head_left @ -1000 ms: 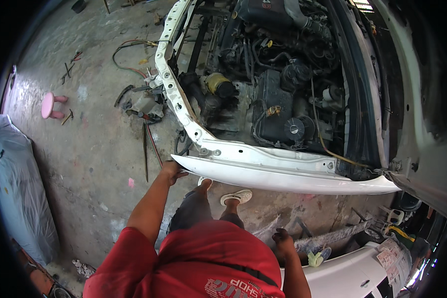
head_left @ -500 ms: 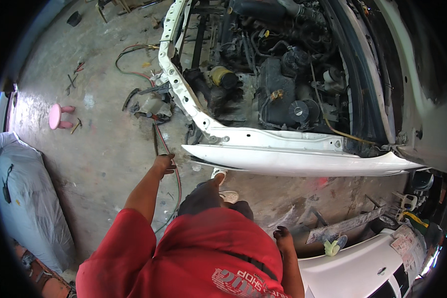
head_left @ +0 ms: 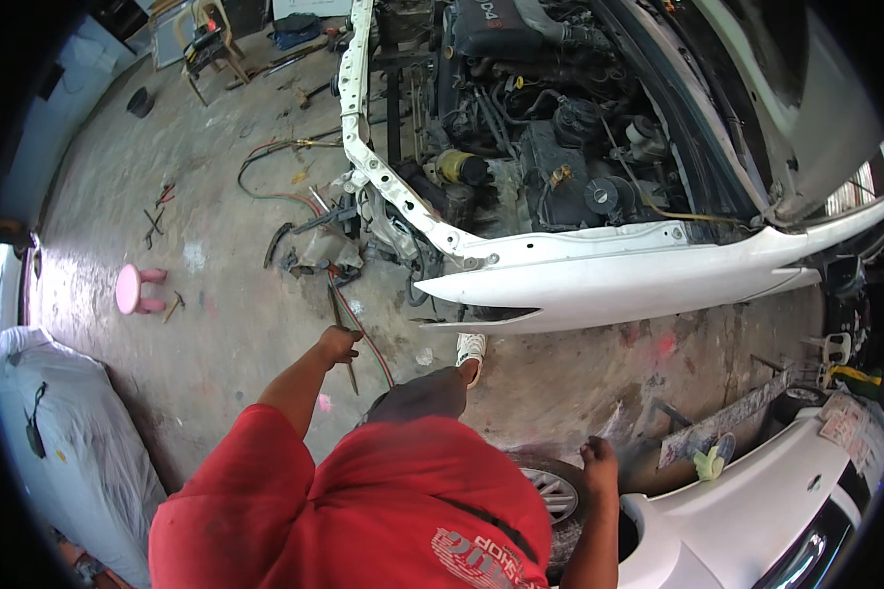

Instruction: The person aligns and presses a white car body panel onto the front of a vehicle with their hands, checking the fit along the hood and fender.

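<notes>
My left hand hangs out in front of me, fingers loosely bent and apart, with nothing seen in it. Beneath it on the floor runs a thin bar, beside a red and green hose. At my right side my right hand is raised a little, its fingers slightly curled and apart, and no object shows in it. Ahead stands a white car with its front stripped; its fender is nearest to me, and the engine lies exposed. Neither hand touches the car.
Removed parts lie on the floor by the car's front corner. A pink stool, a hammer and pliers are at left, near a grey-covered shape. Another white car and a wheel are at lower right.
My view has shifted, so the fender and stool appear lower and farther right. A foot has stepped out in front. The wheel at lower right has come into view.
</notes>
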A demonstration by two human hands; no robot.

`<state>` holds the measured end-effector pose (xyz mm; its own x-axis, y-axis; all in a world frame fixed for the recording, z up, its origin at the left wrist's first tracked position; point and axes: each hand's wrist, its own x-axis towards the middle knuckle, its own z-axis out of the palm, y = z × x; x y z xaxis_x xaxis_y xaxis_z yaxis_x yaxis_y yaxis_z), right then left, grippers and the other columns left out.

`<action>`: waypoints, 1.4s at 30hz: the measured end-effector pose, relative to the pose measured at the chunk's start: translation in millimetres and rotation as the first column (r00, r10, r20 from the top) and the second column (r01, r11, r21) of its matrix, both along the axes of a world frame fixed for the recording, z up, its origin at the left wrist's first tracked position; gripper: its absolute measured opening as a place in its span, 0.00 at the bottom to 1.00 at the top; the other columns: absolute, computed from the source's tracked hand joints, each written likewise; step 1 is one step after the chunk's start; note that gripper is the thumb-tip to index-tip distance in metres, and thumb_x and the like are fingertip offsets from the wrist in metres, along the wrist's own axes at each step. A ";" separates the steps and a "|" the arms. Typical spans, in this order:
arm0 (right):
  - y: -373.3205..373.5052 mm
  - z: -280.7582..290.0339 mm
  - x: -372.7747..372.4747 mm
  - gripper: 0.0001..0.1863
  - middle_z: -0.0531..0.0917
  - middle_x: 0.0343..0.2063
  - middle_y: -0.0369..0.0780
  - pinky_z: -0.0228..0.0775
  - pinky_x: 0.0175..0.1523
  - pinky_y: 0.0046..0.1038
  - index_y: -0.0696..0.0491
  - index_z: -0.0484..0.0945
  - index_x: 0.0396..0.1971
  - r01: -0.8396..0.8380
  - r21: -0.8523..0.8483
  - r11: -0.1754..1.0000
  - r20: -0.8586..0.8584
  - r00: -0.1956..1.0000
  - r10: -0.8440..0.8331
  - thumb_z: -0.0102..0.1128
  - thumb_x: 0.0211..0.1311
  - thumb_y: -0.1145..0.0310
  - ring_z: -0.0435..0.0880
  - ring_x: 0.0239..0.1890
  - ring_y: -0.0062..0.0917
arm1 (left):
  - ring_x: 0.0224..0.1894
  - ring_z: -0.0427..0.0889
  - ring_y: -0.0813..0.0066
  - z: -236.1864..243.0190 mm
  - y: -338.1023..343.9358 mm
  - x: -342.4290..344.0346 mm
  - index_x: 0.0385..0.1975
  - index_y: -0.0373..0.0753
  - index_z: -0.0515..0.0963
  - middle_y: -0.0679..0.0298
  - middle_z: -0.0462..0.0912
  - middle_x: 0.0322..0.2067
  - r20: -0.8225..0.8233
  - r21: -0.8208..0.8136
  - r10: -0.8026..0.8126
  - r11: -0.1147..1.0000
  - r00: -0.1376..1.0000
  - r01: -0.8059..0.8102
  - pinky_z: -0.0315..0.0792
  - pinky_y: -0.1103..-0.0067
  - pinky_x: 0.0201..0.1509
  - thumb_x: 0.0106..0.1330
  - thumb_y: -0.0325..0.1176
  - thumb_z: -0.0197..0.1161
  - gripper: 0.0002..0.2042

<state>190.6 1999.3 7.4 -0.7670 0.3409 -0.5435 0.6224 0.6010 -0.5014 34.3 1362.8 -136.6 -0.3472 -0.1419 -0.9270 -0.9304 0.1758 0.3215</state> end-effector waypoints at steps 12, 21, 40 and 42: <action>-188.2 217.5 -251.0 0.18 0.84 0.51 0.51 0.72 0.63 0.41 0.60 0.79 0.57 -0.229 0.470 0.853 -0.522 0.707 0.477 0.61 0.72 0.69 0.83 0.54 0.46 | 0.64 0.81 0.55 -68.5 64.4 -60.4 0.71 0.35 0.69 0.51 0.69 0.71 0.060 0.391 0.315 0.865 0.947 -0.313 0.71 0.62 0.69 0.79 0.49 0.53 0.29; -220.8 117.4 -381.1 0.20 0.86 0.51 0.48 0.72 0.63 0.38 0.57 0.82 0.56 -0.226 0.819 0.527 -0.238 0.702 0.671 0.59 0.77 0.56 0.83 0.56 0.43 | 0.55 0.85 0.58 -135.7 113.3 -104.4 0.58 0.38 0.81 0.51 0.86 0.52 0.308 0.644 0.288 0.638 0.907 -0.421 0.74 0.63 0.62 0.76 0.62 0.48 0.32; -229.5 120.0 -383.2 0.16 0.87 0.47 0.45 0.74 0.57 0.33 0.58 0.84 0.53 -0.211 0.716 0.665 -0.262 0.802 0.537 0.62 0.73 0.65 0.84 0.48 0.35 | 0.70 0.72 0.56 -134.4 120.3 -111.5 0.70 0.42 0.72 0.58 0.77 0.68 0.619 0.727 0.394 0.040 0.679 -0.686 0.62 0.60 0.76 0.78 0.65 0.41 0.36; -227.3 117.6 -388.2 0.16 0.87 0.48 0.45 0.73 0.59 0.33 0.58 0.84 0.53 -0.241 0.735 0.633 -0.248 0.774 0.582 0.62 0.73 0.65 0.84 0.51 0.36 | 0.71 0.71 0.56 -149.0 124.8 -105.3 0.72 0.41 0.70 0.58 0.75 0.69 0.620 0.739 0.424 -0.034 0.660 -0.673 0.59 0.63 0.78 0.79 0.66 0.41 0.37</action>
<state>-197.6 1772.0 125.0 -0.9941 0.0461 0.0978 0.0434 0.9986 -0.0288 -71.0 1487.7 -285.5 -0.4438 0.6963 -0.5642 -0.6247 -0.6917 -0.3624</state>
